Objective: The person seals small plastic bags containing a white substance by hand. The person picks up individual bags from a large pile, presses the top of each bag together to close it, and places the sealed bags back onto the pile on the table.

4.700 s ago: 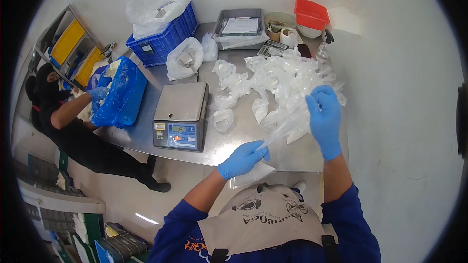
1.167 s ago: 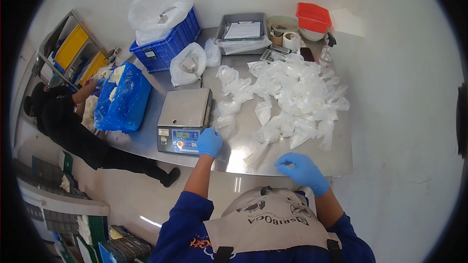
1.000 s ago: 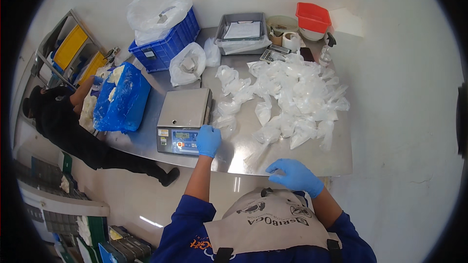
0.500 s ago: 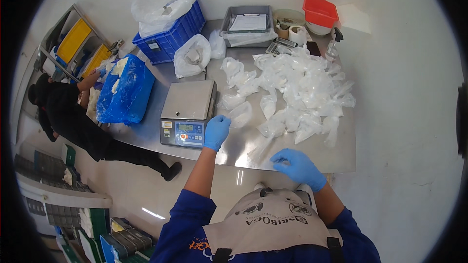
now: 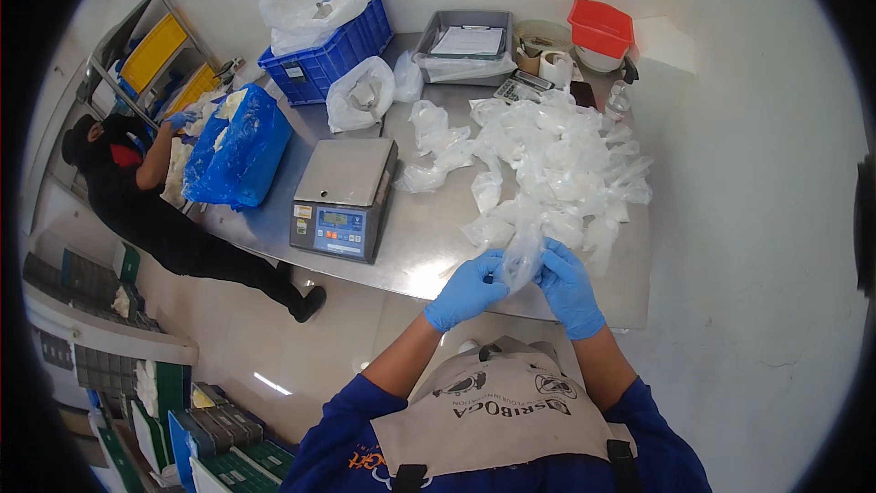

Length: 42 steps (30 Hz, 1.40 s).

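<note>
Between my two blue-gloved hands is a clear plastic bag (image 5: 523, 254), held upright near the table's front edge. My left hand (image 5: 469, 288) pinches its left side, and my right hand (image 5: 568, 287) grips the other side with bent fingers. Just beyond them a large heap of small clear bags with white powder (image 5: 557, 155) covers the table's right part. A few more such bags (image 5: 436, 141) lie left of the heap. The digital scale (image 5: 345, 173) stands to the left of my hands, its steel plate bare.
On the steel table (image 5: 411, 246) stand a blue crate (image 5: 333, 55) with a plastic liner, a grey tray (image 5: 465, 71) holding a clipboard, a red basin (image 5: 600, 26) and a spray bottle (image 5: 618, 102). At left, a co-worker (image 5: 155, 192) reaches by a blue tub (image 5: 239, 155).
My left hand has left the scale's front and moved right. Both hands now meet at a plastic bag, where the right one was empty over the table edge. The view has shifted slightly.
</note>
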Each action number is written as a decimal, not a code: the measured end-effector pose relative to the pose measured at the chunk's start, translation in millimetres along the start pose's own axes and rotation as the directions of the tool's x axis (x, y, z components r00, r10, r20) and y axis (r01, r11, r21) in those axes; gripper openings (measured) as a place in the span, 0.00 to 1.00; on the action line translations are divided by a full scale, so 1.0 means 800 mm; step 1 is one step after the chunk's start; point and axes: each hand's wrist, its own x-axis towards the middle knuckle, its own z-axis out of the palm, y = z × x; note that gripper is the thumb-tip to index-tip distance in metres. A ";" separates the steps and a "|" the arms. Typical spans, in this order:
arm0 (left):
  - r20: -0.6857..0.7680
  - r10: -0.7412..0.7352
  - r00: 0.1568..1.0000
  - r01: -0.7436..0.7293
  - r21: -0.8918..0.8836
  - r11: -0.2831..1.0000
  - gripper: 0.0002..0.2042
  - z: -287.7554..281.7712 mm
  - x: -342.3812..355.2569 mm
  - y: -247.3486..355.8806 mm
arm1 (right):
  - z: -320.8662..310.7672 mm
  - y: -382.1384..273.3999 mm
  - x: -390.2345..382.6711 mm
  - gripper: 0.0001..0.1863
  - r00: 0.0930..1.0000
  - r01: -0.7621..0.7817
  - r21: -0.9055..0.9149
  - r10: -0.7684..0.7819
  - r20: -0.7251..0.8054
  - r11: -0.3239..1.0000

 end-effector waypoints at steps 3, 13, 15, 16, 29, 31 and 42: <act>-0.026 0.090 0.996 -0.093 -0.345 0.934 0.07 0.036 0.006 -0.013 | -0.021 -0.025 -0.013 0.18 0.995 -0.008 -0.010 0.009 0.096 1.000; -0.342 -0.013 0.939 0.092 0.216 0.972 0.11 0.168 0.039 0.011 | -0.073 -0.111 -0.078 0.04 0.947 0.152 -0.904 -0.321 0.017 0.400; -0.505 0.089 0.859 0.188 0.472 0.861 0.11 0.184 0.055 -0.003 | -0.088 -0.113 -0.087 0.05 0.899 0.200 -0.954 -0.428 0.087 0.225; -0.536 0.122 0.835 0.182 0.479 0.859 0.10 0.194 0.058 0.001 | -0.097 -0.119 -0.086 0.05 0.865 0.220 -0.967 -0.484 0.133 0.128; -0.467 0.259 0.846 0.078 0.587 0.806 0.06 0.271 0.055 -0.007 | -0.186 -0.171 -0.088 0.05 0.946 -0.091 -0.318 0.182 0.270 0.944; -0.478 0.178 0.860 0.140 0.558 0.818 0.06 0.272 0.047 -0.011 | -0.169 -0.180 -0.095 0.04 0.892 -0.075 -0.299 0.197 0.406 0.951; -0.117 -0.092 0.989 0.109 0.147 0.983 0.07 0.254 0.007 0.013 | -0.162 -0.141 -0.085 0.08 0.981 0.190 -0.893 -0.051 0.186 0.407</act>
